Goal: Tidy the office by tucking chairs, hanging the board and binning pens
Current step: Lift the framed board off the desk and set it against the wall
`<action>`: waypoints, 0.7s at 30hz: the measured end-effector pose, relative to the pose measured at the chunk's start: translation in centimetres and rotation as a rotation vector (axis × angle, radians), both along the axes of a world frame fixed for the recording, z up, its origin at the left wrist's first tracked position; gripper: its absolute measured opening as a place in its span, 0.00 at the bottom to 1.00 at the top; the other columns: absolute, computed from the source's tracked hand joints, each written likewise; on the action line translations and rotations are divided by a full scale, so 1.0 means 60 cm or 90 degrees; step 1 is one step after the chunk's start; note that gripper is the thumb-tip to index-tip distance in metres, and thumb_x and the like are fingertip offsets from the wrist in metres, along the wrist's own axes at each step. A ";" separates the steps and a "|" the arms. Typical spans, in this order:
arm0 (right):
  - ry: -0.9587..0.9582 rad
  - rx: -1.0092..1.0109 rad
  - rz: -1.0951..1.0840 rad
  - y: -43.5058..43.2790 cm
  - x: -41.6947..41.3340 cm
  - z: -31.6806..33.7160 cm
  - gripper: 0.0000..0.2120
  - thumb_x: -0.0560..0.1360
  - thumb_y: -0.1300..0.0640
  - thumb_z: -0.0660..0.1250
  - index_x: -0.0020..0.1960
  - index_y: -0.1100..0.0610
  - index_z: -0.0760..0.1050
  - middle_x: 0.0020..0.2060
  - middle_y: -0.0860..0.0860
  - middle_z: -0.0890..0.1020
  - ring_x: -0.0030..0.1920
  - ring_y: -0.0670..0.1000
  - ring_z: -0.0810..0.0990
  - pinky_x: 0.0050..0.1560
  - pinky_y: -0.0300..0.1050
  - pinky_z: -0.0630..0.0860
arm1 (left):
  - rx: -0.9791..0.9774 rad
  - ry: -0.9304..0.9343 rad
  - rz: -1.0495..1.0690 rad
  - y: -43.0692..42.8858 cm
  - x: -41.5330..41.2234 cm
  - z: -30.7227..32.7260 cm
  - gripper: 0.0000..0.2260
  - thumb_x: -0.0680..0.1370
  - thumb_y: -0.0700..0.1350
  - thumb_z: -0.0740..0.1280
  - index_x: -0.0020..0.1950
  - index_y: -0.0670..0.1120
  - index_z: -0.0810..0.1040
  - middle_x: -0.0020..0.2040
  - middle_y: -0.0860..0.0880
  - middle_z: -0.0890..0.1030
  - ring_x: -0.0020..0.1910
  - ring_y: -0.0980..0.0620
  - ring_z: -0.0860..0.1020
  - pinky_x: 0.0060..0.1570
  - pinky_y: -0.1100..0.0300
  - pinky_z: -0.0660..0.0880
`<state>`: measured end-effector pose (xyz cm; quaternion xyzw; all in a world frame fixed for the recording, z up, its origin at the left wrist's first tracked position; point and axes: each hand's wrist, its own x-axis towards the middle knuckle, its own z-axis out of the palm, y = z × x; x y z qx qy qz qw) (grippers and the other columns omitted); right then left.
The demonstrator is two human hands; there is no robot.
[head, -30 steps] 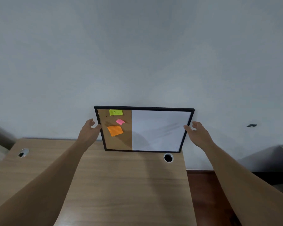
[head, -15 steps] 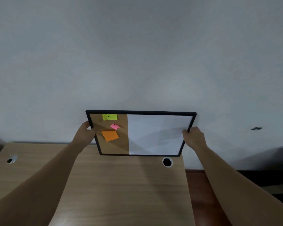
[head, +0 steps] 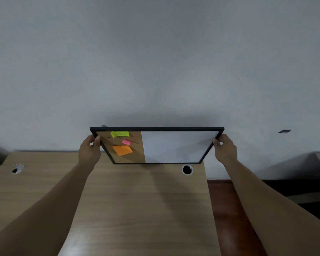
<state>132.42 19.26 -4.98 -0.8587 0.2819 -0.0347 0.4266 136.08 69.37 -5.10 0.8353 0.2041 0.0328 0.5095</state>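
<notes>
A black-framed board (head: 177, 146), cork on its left third and white on the rest, tilts with its top edge toward me, just above the far end of the wooden desk (head: 137, 209). Yellow, pink and orange notes are pinned to the cork. My left hand (head: 90, 151) grips the board's left frame edge. My right hand (head: 224, 149) grips the right frame edge. The board's lower edge sits close to the desk's back, near the grey wall (head: 155, 61).
A round cable hole (head: 187, 169) lies in the desk just below the board's right corner; another cable hole (head: 17, 169) is at the far left. A small dark fixture (head: 284, 131) sticks out of the wall at right. Dark floor shows right of the desk.
Both hands have closed on the board's side edges. The board has left the wall and its top has tipped toward me.
</notes>
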 end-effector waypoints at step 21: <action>-0.075 -0.030 -0.192 -0.134 -0.283 0.061 0.07 0.85 0.51 0.65 0.59 0.52 0.79 0.53 0.49 0.84 0.54 0.57 0.84 0.56 0.55 0.80 | -0.019 -0.112 -0.192 -0.142 -0.096 0.081 0.06 0.84 0.59 0.64 0.49 0.67 0.78 0.50 0.55 0.82 0.51 0.44 0.82 0.61 0.34 0.80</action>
